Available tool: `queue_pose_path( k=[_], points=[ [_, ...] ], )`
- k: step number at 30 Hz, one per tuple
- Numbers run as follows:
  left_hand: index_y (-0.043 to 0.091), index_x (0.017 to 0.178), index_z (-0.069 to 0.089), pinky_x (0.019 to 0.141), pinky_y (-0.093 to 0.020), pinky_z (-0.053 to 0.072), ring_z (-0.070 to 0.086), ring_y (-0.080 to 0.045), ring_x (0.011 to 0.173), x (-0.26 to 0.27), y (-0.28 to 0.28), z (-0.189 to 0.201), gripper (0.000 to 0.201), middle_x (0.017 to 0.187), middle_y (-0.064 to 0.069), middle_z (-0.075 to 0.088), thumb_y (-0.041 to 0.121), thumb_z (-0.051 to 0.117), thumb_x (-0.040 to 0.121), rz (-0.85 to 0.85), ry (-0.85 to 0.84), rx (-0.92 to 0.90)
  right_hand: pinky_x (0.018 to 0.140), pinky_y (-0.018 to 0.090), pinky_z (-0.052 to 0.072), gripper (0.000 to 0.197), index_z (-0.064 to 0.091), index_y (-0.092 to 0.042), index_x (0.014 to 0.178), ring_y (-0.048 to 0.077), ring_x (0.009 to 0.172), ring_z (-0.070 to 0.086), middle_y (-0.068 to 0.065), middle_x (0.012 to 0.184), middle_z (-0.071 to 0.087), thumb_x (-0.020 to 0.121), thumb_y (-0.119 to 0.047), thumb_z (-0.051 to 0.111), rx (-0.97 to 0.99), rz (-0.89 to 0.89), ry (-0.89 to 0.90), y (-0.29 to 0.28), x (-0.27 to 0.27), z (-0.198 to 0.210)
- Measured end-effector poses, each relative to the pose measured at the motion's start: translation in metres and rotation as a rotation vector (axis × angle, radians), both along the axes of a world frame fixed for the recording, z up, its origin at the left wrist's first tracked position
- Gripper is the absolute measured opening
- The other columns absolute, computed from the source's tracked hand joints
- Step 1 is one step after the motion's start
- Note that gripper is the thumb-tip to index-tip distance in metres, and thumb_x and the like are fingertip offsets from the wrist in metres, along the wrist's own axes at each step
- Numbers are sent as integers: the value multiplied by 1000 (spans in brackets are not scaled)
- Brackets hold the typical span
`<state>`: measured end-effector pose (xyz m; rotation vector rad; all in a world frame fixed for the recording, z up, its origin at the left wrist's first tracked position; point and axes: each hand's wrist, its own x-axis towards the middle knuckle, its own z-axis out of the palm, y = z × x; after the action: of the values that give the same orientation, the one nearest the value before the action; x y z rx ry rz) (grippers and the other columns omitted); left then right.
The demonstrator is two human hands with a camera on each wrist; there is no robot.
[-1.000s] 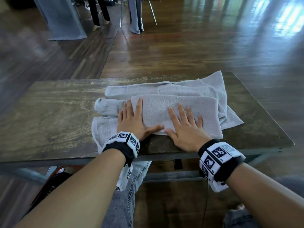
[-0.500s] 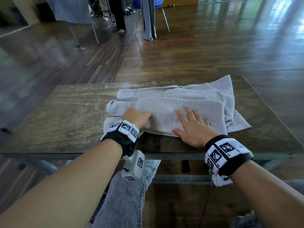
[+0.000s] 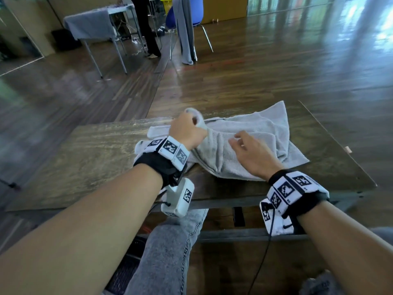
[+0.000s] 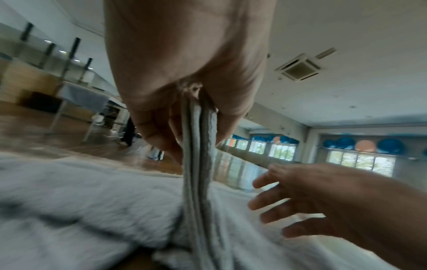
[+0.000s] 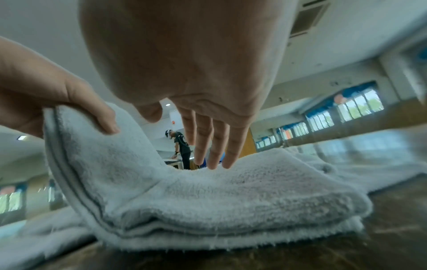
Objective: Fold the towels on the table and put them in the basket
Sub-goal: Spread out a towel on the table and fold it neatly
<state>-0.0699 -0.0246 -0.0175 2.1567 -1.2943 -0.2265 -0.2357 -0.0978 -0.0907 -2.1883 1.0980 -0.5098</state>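
A: From the head view, where does the towel lie?

B: The folded towel (image 3: 231, 154) lies on the near right part of the table (image 3: 89, 158), atop a second towel (image 3: 274, 118) that spreads toward the far right corner. Its near edge lies just short of the table's near edge.

A: And the hands?

B: The left hand (image 3: 187, 130) has its fingers curled round the folded towel's left end, which is raised off the table. The right hand (image 3: 253, 154) is over the middle of the towel with fingers loosely spread; whether they touch the cloth I cannot tell here.

A: Any free room?

B: The table's left half is bare wood. On the floor beyond, another table (image 3: 91, 26) draped in grey cloth and a blue chair (image 3: 189, 15) stand well apart.

A: The left wrist view?

B: The left hand (image 4: 184, 73) pinches the stacked edges of the folded towel (image 4: 198, 164) between thumb and fingers, and the layers hang straight down from it. The right hand (image 4: 323, 199) is at the right, fingers apart.

A: The right wrist view?

B: The right hand (image 5: 184, 73) has its fingers straight and side by side, tips at the top of the folded towel (image 5: 208, 201). The left hand (image 5: 46, 95) grips the raised left end. The layered near edges show clearly, with bare table (image 5: 392, 228) at the right.
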Motion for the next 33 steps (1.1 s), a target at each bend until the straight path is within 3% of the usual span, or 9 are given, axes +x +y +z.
queue_pose_path(
  k=[4, 7, 10, 14, 17, 21, 26, 30, 33],
  points=[
    [11, 105, 57, 59, -10, 48, 59, -9, 74, -54, -12, 4, 25, 93, 1, 62, 14, 69, 84, -371, 197, 33, 83, 45, 59, 63, 64, -14, 106, 29, 91, 71, 10, 101, 74, 100, -65, 27, 504, -181, -432, -5, -15, 10],
    [11, 125, 53, 88, -32, 55, 64, -20, 98, -80, -13, -20, 48, 116, -7, 63, 16, 73, 82, -478, 157, 200, 85, 53, 60, 53, 66, -4, 109, 31, 86, 72, 18, 100, 74, 102, -51, 45, 739, -280, -560, -9, -29, 9],
    [13, 125, 55, 90, -37, 51, 59, -23, 105, -92, -10, -47, 56, 120, -7, 58, 29, 80, 77, -477, 40, 231, 70, 47, 57, 10, 57, -2, 91, 32, 78, 62, 25, 93, 63, 96, -10, 57, 641, -318, -422, -9, -47, 1],
    [21, 125, 52, 98, -38, 45, 50, -22, 116, -99, -6, -70, 55, 128, -4, 51, 22, 77, 76, -476, -85, 200, 51, 31, 42, 7, 52, -7, 92, 24, 70, 53, 15, 86, 53, 92, -1, 51, 516, -323, -335, -14, -64, -8],
    [21, 130, 50, 104, -41, 43, 45, -23, 125, -101, -6, -75, 60, 135, -2, 48, 17, 75, 76, -479, -155, 177, 71, 39, 59, 30, 52, -8, 125, 26, 91, 67, 10, 109, 67, 95, -4, 51, 499, -332, -386, -21, -72, -14],
    [25, 136, 46, 107, -43, 39, 44, -21, 127, -102, -7, -79, 64, 134, 2, 47, 19, 72, 78, -468, -215, 250, 104, 50, 50, 54, 39, -7, 144, 29, 121, 59, 13, 132, 59, 95, -3, 61, 523, -344, -344, -26, -73, -22],
    [24, 138, 45, 109, -43, 37, 44, -22, 127, -102, -9, -84, 64, 135, 1, 46, 19, 70, 79, -452, -256, 252, 79, 32, 51, 61, 39, -8, 145, 24, 112, 58, 5, 120, 54, 89, 0, 62, 453, -311, -275, -30, -70, -25],
    [26, 139, 44, 111, -41, 32, 43, -21, 130, -99, -11, -89, 64, 138, 2, 44, 20, 67, 80, -427, -260, 225, 87, 27, 45, 66, 33, -13, 150, 21, 133, 49, 5, 149, 49, 91, 2, 59, 424, -308, -278, -32, -67, -25],
    [27, 138, 44, 111, -40, 29, 41, -21, 131, -96, -13, -92, 62, 138, 3, 44, 22, 67, 81, -417, -266, 209, 86, 24, 45, 64, 36, -13, 148, 21, 130, 52, 6, 147, 52, 90, 3, 60, 395, -327, -269, -34, -66, -24]
  ],
)
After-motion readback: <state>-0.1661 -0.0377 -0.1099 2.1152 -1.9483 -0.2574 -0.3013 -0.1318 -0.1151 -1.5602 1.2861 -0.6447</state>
